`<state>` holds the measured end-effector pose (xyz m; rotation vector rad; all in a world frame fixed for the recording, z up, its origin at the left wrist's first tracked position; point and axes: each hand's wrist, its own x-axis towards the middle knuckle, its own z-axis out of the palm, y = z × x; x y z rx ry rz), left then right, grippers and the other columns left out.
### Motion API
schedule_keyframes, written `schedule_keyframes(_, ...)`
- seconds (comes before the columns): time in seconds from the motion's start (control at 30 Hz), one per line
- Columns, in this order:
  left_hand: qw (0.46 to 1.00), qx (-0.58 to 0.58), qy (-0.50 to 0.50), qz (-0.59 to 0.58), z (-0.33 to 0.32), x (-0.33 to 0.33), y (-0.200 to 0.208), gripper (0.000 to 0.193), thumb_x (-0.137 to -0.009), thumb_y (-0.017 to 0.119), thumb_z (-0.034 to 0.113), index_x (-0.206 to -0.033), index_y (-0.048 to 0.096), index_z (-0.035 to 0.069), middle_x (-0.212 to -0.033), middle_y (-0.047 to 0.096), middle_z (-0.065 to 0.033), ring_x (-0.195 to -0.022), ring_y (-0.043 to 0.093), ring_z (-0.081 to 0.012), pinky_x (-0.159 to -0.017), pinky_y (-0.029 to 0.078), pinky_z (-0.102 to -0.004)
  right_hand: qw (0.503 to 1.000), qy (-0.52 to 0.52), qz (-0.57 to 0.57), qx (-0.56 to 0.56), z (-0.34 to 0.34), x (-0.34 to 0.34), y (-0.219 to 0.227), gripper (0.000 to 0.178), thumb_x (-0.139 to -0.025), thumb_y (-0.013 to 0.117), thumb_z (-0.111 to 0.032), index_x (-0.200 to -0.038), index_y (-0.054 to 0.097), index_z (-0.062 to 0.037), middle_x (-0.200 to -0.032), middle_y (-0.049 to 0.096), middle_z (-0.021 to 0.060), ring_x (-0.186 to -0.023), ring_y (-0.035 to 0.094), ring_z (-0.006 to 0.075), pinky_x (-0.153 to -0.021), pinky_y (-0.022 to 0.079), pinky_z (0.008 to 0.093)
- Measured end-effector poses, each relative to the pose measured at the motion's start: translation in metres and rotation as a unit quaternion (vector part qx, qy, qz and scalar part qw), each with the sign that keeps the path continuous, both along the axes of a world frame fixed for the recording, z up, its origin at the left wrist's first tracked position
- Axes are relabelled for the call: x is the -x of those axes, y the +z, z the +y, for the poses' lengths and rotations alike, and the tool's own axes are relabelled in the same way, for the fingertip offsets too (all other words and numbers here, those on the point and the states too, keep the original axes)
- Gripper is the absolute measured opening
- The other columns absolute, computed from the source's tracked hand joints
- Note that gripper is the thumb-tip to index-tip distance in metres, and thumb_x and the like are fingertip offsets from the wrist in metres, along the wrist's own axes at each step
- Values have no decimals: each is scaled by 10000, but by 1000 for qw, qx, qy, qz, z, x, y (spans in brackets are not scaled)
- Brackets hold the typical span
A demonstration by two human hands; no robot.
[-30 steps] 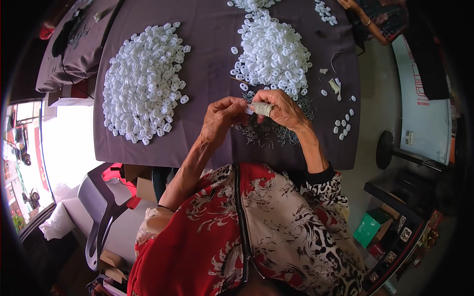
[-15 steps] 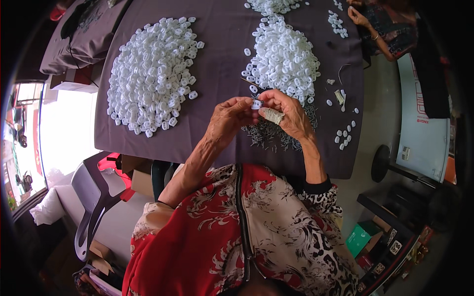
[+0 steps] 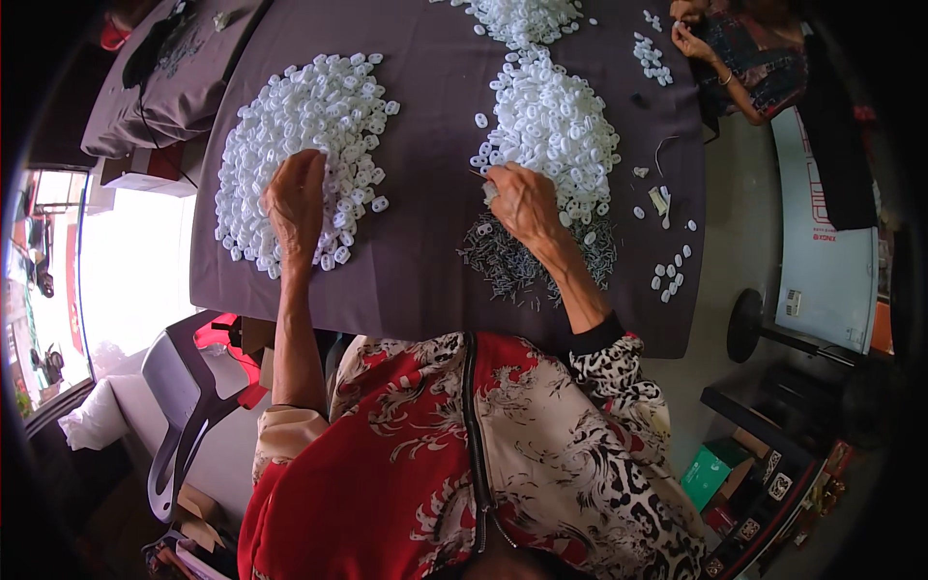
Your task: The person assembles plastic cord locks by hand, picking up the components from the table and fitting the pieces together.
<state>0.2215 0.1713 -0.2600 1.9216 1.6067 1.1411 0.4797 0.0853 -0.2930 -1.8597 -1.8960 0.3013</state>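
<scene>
Over the lower middle of the left heap of small white oval plastic pieces is my left hand. Its fingers are curled together at the tips; whatever they pinch is hidden. My right hand, also closed, is at the lower left edge of the right heap of similar white pieces. A pale wrap covers one of its digits. The end of a thin brown stick shows beside those fingertips; whether they grip it is unclear. Small dark grey slivers lie below this hand.
Several loose white pieces lie on the dark tablecloth at the right, near a pale scrap. Another person's hand is at the far right corner. A grey chair stands at the lower left.
Both hands were together, holding a white piece; they have parted. The left moved to the left heap, and the right shifted slightly toward the stick. The view has shifted a little.
</scene>
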Motion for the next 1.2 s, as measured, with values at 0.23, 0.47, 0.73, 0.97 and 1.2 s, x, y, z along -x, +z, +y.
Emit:
schedule_keyframes(0.23, 991, -51, -22, 124, 0, 10, -4, 166, -790, 594, 137, -907, 626, 23, -862, 612, -119, -776, 604, -246, -702, 455, -324, 990, 37, -99, -89, 18, 9, -13, 119, -689, 559, -59, -597, 487, -41, -540, 505, 93, -446, 553, 215, -395, 415, 313)
schedule_keyframes(0.47, 989, -85, -69, 98, -29, -20, 16, 121, -766, 605, 83, -869, 626, 24, -877, 618, -117, -837, 588, -264, -755, 443, -341, 981, 135, -136, -28, 31, 4, -5, 102, -659, 570, -59, -605, 486, -38, -541, 517, 114, -474, 554, 229, -432, 432, 328)
schedule_keyframes(0.73, 965, -71, -248, 53, -68, -69, -22, 74, -712, 611, 34, -786, 612, 33, -753, 601, -91, -690, 554, -250, -653, 455, -343, 992, -16, 108, -69, -18, -48, 36, 25, -732, 590, -44, -731, 569, -29, -626, 599, 86, -564, 585, 159, -513, 452, 277)
schedule_keyframes(0.97, 954, 5, -292, 67, -74, -94, -35, 110, -712, 629, 73, -814, 617, 34, -764, 587, -96, -750, 550, -273, -669, 446, -356, 968, -242, -46, 41, -82, -150, 18, 88, -729, 612, -91, -769, 592, -15, -666, 609, 153, -578, 604, 271, -522, 446, 360)
schedule_keyframes(1.2, 940, 5, -322, 108, -69, -112, -36, 206, -698, 647, 105, -896, 624, 54, -804, 540, -87, -818, 513, -263, -723, 425, -357, 955, -252, -152, 43, -103, -170, -7, 83, -700, 574, -79, -715, 561, 2, -667, 576, 208, -647, 569, 399, -564, 440, 433)
